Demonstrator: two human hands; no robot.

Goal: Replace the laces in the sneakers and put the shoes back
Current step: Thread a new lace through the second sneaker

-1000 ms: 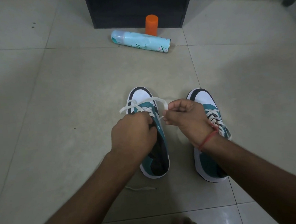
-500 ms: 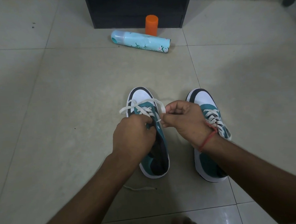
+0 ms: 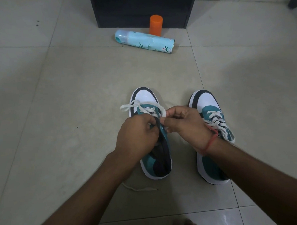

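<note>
While the left sneaker stands on the floor beside its laced mate, we pinch its white lace with our right hand; our left hand curls its fingers at the eyelets. Beyond lie a spray can and an orange cap.
</note>
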